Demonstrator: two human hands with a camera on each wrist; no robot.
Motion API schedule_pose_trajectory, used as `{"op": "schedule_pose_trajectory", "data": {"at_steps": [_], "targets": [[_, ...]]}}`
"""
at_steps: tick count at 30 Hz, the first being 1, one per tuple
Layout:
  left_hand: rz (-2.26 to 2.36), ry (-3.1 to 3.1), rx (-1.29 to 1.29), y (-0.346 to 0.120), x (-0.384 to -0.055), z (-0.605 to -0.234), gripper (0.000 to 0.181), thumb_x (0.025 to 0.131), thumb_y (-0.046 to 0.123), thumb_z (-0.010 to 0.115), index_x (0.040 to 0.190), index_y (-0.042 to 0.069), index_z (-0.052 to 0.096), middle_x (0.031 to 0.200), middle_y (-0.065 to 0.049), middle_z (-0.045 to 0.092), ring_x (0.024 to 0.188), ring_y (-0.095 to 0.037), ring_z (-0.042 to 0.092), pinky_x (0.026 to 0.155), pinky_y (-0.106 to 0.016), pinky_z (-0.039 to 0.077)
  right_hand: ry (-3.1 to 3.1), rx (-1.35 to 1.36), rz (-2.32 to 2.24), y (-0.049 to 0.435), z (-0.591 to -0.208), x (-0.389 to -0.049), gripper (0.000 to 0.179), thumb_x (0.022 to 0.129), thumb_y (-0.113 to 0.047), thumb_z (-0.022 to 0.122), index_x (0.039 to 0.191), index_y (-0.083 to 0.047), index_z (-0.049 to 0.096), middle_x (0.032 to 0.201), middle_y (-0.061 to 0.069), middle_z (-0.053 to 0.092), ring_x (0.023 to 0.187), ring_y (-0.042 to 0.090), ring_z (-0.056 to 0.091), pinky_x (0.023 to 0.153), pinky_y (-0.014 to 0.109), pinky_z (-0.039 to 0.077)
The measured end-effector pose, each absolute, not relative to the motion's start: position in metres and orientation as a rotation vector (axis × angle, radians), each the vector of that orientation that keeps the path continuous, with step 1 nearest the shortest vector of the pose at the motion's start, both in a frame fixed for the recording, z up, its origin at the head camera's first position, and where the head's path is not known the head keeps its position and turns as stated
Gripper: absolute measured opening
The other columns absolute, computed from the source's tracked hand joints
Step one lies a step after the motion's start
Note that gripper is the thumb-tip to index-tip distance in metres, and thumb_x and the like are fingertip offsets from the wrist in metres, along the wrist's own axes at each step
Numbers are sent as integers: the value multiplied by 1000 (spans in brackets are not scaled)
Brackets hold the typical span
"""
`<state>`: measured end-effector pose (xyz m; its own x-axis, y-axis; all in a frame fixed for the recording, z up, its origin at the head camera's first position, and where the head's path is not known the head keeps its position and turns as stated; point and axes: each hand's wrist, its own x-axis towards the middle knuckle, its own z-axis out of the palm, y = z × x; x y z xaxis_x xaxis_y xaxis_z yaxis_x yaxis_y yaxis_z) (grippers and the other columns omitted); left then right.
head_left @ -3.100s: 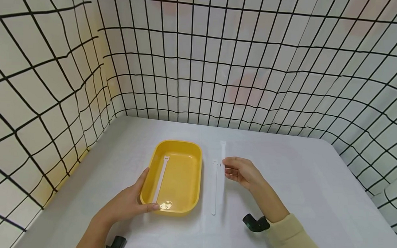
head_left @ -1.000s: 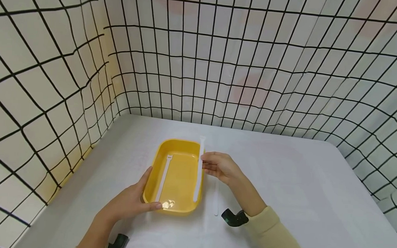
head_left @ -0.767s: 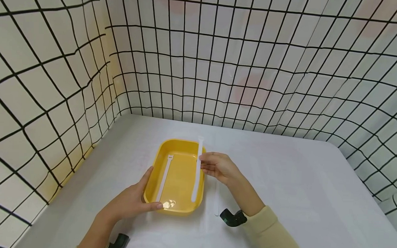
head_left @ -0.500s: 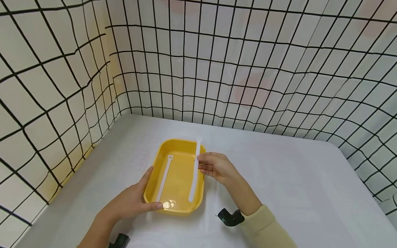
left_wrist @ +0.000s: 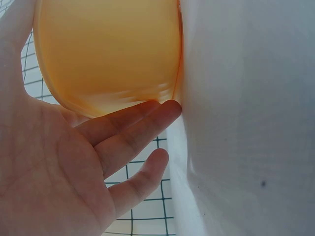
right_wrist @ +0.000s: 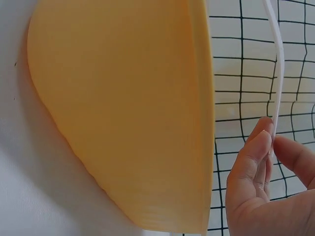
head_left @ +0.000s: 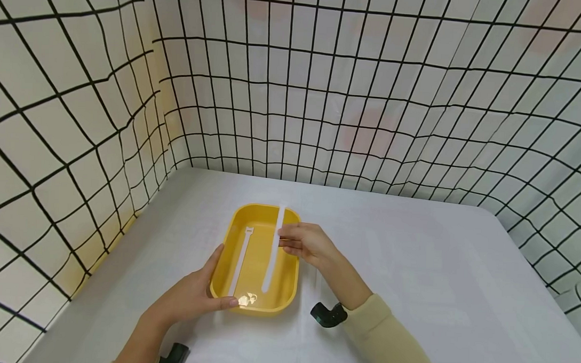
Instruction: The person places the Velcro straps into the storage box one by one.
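Note:
In the head view, a yellow tray [head_left: 256, 260] lies on the white surface. My left hand [head_left: 185, 298] holds its near left corner, thumb over the front rim, fingers along the outer side [left_wrist: 108, 59]. The little finger stands apart from it. Inside on the left lies a white cable tie [head_left: 241, 261] with a slotted head. My right hand [head_left: 309, 243] pinches a second white cable tie [head_left: 271, 263] between thumb and fingertips, over the tray's right half. From the right wrist view, this tie [right_wrist: 279, 64] hangs clear above the rim.
Black wire mesh [head_left: 293, 96] backed by white sheeting stands behind and along both sides. Black wrist cameras [head_left: 328, 315] sit on both forearms. A third tie, lying right of the tray earlier, is now largely hidden near the right forearm.
My right hand brought its cable tie leftward from beside the tray, across the right rim, to over the tray's interior. The left hand and the tie in the tray stay put.

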<state>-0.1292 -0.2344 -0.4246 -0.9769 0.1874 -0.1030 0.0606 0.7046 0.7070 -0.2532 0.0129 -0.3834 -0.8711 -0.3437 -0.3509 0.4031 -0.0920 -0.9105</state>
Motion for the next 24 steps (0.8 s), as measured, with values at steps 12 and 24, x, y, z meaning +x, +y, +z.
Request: {"op": "schedule_pose_trajectory", "data": {"at_steps": [12,24], "targets": [[1121,2735,190,-233,-131,-423,117,76,56,77,158,17,3,143,-23,45,106,-26,55,90,-54,45,1735,61,-1938,1,-383,-256,7,88,0,69,94,3,66,72,7,68,62,15,67,61,24,55],[1121,2740,206,-235,-130,-424,117,77,58,76,158,20,2,143,-23,45,109,-28,55,90,-54,44,1836,56,-1836,-8,-387,-263,18,86,0,70,103,6,64,76,8,69,64,16,68,59,23,54]]}}
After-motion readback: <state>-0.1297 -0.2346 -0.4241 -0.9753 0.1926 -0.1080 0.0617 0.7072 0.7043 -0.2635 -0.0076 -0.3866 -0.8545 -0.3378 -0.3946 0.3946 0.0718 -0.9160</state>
